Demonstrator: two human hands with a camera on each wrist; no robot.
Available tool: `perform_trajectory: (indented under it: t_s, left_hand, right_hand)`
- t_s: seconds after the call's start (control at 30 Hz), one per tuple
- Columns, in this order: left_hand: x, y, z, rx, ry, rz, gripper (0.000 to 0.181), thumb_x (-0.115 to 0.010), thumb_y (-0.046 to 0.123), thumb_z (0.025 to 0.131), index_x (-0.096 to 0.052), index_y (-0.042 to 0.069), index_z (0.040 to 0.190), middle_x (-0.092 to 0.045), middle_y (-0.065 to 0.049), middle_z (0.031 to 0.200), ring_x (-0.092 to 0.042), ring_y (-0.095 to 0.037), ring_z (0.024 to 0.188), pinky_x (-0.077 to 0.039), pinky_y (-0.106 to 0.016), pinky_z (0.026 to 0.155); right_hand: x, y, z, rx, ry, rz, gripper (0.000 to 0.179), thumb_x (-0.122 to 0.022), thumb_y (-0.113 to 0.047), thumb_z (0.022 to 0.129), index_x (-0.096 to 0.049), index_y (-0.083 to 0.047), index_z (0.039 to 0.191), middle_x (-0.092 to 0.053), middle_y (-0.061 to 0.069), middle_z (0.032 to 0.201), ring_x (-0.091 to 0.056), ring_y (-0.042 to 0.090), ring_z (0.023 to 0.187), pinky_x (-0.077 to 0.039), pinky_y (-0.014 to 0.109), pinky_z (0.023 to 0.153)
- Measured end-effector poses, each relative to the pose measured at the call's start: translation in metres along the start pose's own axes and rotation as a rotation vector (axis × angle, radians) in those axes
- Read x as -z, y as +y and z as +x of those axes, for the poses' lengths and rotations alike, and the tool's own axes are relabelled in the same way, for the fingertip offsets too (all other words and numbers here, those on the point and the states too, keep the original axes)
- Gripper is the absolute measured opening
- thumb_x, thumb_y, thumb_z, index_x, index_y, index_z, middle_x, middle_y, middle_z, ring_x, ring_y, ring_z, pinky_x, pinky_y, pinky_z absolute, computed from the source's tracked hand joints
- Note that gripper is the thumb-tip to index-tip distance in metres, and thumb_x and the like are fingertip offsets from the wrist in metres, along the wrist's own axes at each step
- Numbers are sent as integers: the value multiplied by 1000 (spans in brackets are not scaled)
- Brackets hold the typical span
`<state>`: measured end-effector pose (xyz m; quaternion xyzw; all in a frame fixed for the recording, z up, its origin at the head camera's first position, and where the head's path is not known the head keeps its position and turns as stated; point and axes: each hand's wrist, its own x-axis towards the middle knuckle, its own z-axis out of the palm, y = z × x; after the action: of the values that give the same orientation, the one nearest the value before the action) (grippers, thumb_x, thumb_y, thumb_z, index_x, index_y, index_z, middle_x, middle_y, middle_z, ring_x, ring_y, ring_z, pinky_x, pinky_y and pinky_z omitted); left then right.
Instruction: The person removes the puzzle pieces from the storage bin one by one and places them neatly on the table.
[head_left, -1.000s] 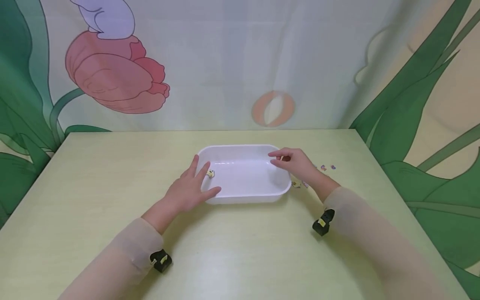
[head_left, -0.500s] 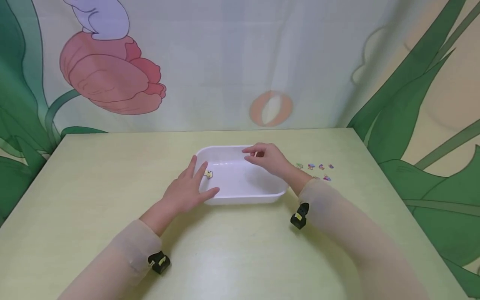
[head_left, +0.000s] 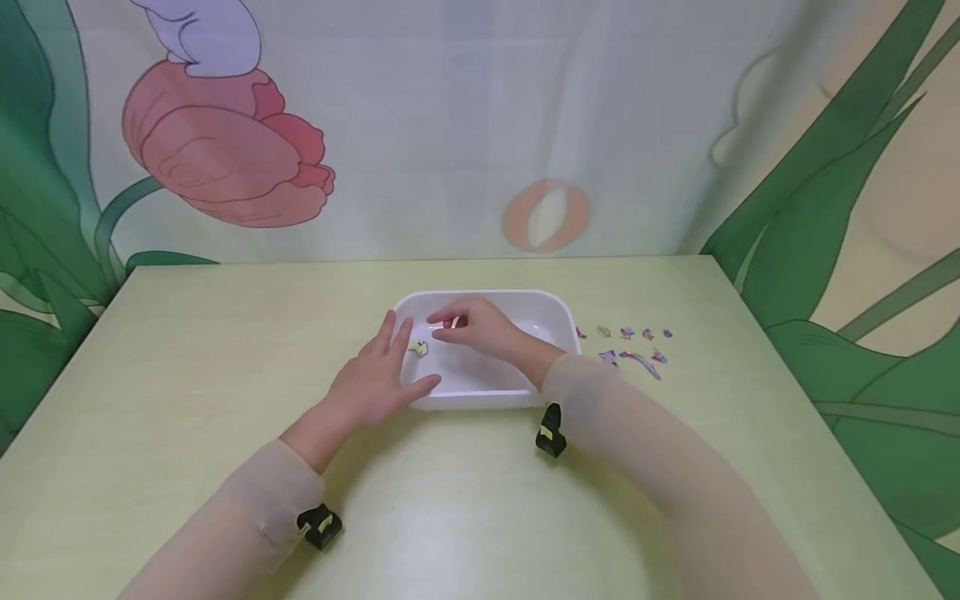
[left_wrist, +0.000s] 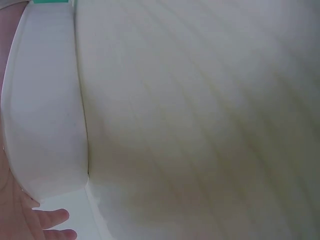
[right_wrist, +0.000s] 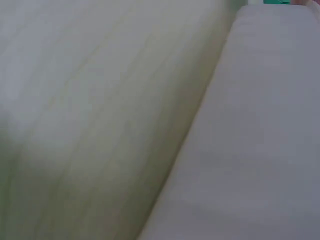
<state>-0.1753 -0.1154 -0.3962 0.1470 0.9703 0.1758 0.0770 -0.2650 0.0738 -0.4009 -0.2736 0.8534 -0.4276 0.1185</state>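
Note:
A white rectangular tray [head_left: 487, 400] stands on the table in the head view. Over its left end my left hand [head_left: 367, 379] lies with fingers spread, touching or just above the rim. Near those fingers, a small yellowish flat piece [head_left: 419, 348] lies inside the tray. My right hand [head_left: 480, 329] hovers over the tray's middle, thumb and index finger apart, with nothing visible between the tips. The left wrist view catches a few fingers [left_wrist: 52, 218] of the left hand beside the tray's outer wall [left_wrist: 47, 110]. Mostly tray wall [right_wrist: 240, 130] and tabletop fill the right wrist view.
Right of the tray, several small colourful pieces [head_left: 626, 333] lie in loose rows, including a long curved one [head_left: 642, 364]. My right sleeve [head_left: 637, 433] crosses the tray's front right corner. A printed curtain [head_left: 450, 125] hangs behind the table [head_left: 187, 358].
My right hand has moved left across the tray, from its right rim toward the yellowish piece. More colourful pieces are uncovered on the right. My left hand has kept its place.

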Motion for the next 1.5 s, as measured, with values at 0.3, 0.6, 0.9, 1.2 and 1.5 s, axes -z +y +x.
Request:
perform_trajectory:
  t_s: [0.3,0.6,0.9,1.2,1.5]
  left_hand:
    - [3,3,-3,9,9,-14,94,-45,64,86,-6,7,150,3,-17,155,-28,-42,132,-36,-55,97]
    - [0,3,-3,8,24,4,92,-46,62,87,-8,6,150,1,-18,155,-27,-42,133,-37,-56,95]
    - [-1,3,-1,7,37,-4,92,-47,62,86,-10,7,150,2,-19,154,-24,-42,134,-34,-56,98]
    - [-2,2,-3,-2,47,9,91,-46,62,87,-12,6,150,1,-20,154,-24,-43,134,-35,-57,96]
    - [2,2,-3,16,25,72,93,-42,66,86,-10,6,150,-2,-19,154,-20,-41,136,-30,-60,98]
  right_hand:
    - [-14,9,6,-31,-33,-76,32,-71,-14,83,-68,-5,113,-62,4,86,-54,13,73,-44,20,67]
    - [-25,10,5,-62,-212,-202,53,-70,-18,85,-52,-8,134,-59,6,99,-52,17,89,-42,24,81]
    - [-31,0,12,-62,-230,-347,47,-69,-23,84,-58,-12,129,-53,0,73,-45,14,74,-36,23,68]
    - [-34,-4,12,-20,-197,-390,29,-71,-21,82,-70,-12,109,-55,-1,80,-47,13,78,-38,23,71]
    - [-19,-6,6,-49,-139,-349,31,-72,-18,82,-69,-7,110,-61,3,90,-53,15,83,-43,22,74]
